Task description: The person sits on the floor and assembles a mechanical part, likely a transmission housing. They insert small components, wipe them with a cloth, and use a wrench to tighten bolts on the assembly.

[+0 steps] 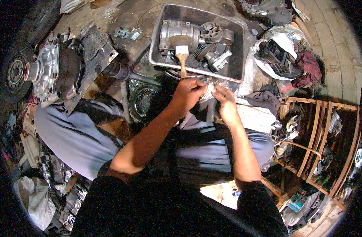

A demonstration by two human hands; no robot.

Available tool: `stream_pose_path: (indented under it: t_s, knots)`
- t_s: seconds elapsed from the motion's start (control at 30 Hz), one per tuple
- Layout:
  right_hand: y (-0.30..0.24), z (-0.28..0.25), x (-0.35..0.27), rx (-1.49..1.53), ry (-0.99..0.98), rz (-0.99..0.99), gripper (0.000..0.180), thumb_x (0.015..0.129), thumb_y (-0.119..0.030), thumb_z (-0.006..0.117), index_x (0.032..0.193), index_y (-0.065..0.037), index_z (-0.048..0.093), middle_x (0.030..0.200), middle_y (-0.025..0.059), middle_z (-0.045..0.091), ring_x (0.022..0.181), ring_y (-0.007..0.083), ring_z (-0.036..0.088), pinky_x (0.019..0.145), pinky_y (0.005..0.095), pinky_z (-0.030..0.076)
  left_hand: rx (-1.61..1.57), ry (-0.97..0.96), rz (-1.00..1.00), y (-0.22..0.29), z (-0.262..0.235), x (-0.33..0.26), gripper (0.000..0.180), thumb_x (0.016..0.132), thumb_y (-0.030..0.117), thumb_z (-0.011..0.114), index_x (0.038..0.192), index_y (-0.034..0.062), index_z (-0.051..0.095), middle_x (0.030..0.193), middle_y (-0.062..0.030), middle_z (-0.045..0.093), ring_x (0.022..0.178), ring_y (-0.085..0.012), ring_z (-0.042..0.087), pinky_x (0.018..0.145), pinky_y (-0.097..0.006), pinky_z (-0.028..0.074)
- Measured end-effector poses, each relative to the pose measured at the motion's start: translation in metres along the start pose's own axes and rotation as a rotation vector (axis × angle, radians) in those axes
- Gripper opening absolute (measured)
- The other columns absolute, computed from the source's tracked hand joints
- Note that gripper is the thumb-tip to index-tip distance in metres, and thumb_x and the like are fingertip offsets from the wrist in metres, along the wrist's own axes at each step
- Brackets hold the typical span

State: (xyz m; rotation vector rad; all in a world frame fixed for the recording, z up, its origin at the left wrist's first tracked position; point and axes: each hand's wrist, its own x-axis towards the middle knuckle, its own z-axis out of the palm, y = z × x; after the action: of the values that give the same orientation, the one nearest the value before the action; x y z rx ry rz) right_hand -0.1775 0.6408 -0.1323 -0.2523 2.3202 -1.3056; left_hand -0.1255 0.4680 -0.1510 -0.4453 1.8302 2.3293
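Observation:
Both hands meet in front of the tub, over my lap. My left hand [187,94] and my right hand [225,102] pinch a small pale piece with a ribbed edge [208,93] between their fingertips; its exact kind I cannot make out. Just beyond the left knuckles is a paintbrush [181,61] with a wooden handle, its bristles over the tub; whether the handle touches the hand is unclear. The grey plastic tub [150,55] holds a metal cylindrical compressor body [179,33], a round spoked part [211,31] and other greasy metal parts [216,59].
At left, a large metal housing [50,75] stands beside a wheel [16,73]. A dark round pan [143,103] lies near my left forearm. Right of the tub are a torn white bag of dark parts [278,55] and a wooden crate [311,138] with metal pieces.

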Motion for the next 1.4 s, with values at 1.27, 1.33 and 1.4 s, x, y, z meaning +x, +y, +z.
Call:
stream_pose_path:
  t_s: [1.27,1.33,1.4]
  knots:
    - [-0.045,-0.013,-0.006,-0.007,0.046,-0.251,0.016,0.090,-0.013,0.065,0.089,0.003,0.062,0.079,0.0113,0.064,0.079,0.0159,0.057,0.072,0.0322,0.046,0.166,0.493,0.433,0.002,0.041,-0.017,0.013,0.082,0.011,0.074,0.090,0.0017,0.068,0.086,-0.0112,0.069,0.076,-0.0233,0.067,0.072,-0.032,0.052]
    - [-0.043,-0.016,-0.007,-0.071,0.041,-0.215,0.019,0.090,-0.015,0.066,0.089,0.003,0.061,0.080,0.0134,0.064,0.080,0.0181,0.058,0.073,0.0339,0.046,0.227,0.495,0.460,0.002,0.036,-0.014,0.012,0.084,0.010,0.072,0.092,0.0011,0.069,0.086,-0.0118,0.070,0.075,-0.0217,0.067,0.070,-0.031,0.051]
    - [-0.043,-0.019,-0.007,-0.133,0.037,-0.185,0.021,0.089,-0.017,0.067,0.089,0.004,0.061,0.081,0.0155,0.064,0.081,0.0202,0.060,0.074,0.0355,0.046,0.201,0.458,0.423,0.002,0.029,-0.010,0.013,0.085,0.011,0.071,0.093,0.0008,0.070,0.088,-0.0118,0.071,0.077,-0.0204,0.067,0.072,-0.031,0.051]
